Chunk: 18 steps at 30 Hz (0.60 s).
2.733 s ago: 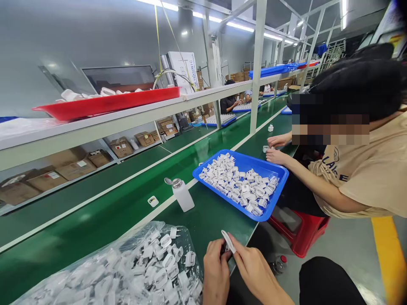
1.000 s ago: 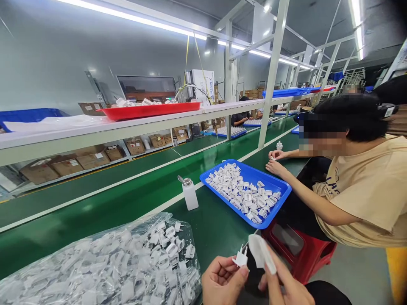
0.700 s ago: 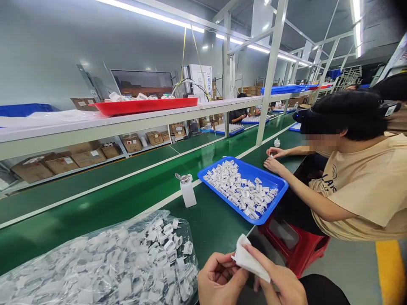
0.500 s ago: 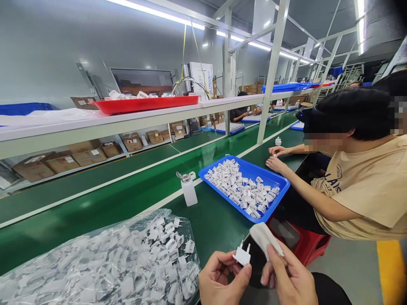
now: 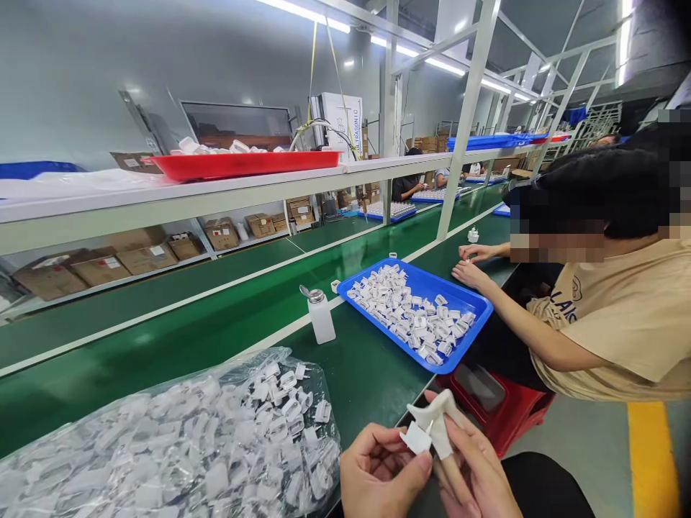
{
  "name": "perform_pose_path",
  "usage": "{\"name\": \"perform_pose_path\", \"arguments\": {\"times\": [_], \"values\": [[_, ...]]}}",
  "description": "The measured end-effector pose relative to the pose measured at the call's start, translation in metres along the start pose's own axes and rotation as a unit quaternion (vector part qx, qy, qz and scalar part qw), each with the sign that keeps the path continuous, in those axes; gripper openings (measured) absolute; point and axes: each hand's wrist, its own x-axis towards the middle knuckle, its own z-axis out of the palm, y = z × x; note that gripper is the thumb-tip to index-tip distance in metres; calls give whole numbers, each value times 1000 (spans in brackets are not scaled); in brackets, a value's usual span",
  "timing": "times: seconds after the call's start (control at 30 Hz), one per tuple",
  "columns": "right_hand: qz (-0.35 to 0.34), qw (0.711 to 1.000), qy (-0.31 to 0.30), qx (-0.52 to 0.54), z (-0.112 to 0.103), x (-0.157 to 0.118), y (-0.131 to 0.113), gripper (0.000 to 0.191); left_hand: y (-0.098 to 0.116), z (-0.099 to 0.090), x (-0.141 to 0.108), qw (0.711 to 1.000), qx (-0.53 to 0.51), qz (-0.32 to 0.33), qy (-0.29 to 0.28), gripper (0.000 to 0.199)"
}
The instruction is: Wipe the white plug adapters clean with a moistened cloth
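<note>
My left hand (image 5: 381, 467) pinches a white two-pin plug piece (image 5: 416, 437) between thumb and fingers, at the lower middle of the head view. In my right hand (image 5: 469, 460) is a folded white cloth (image 5: 440, 417), gripped by the fingers. The cloth touches the plug piece around its pins, so the pins are mostly covered. To the left lies a clear plastic bag (image 5: 178, 460) full of similar white plug pieces. Beyond my hands, a blue tray (image 5: 372, 334) holds many more of them.
A white pump bottle (image 5: 321, 316) stands on the green bench (image 5: 361, 374) between bag and tray. Overhead, a shelf (image 5: 253, 188) carries a red tray (image 5: 242, 167). At the right a co-worker (image 5: 610, 309) sits near a red stool (image 5: 497, 410), hands on the bench.
My right hand has brought the cloth left onto the plug piece's pins, which stood uncovered before. My left hand keeps its pinch. The view has shifted slightly.
</note>
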Motion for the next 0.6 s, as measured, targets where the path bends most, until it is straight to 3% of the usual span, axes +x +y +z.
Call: {"name": "perform_pose_path", "arguments": {"times": [0.1,0.17,0.2,0.27,0.33,0.4,0.5,0.6], "values": [[-74,992,72,-71,-4,-5,-5,37,-4,-4,-2,994,61,89,16,29],[-178,955,90,-220,-12,-8,-7,34,-6,-7,-1,978,105,177,28,22],[-247,916,73,-309,-17,-9,-8,33,-7,-7,-1,964,123,232,29,20],[-382,808,-9,-449,-26,-8,-10,33,-8,-8,1,924,154,348,31,20],[-488,703,-94,-509,-32,-6,-11,41,-6,-9,3,878,183,441,40,23],[-543,637,-143,-529,-34,-3,-12,50,-1,-10,5,839,214,498,51,24],[-565,592,-169,-549,-32,-2,-13,52,9,-15,7,791,263,549,58,26],[-573,585,-159,-551,-31,-4,-14,50,16,-17,8,751,297,587,60,28]]}}
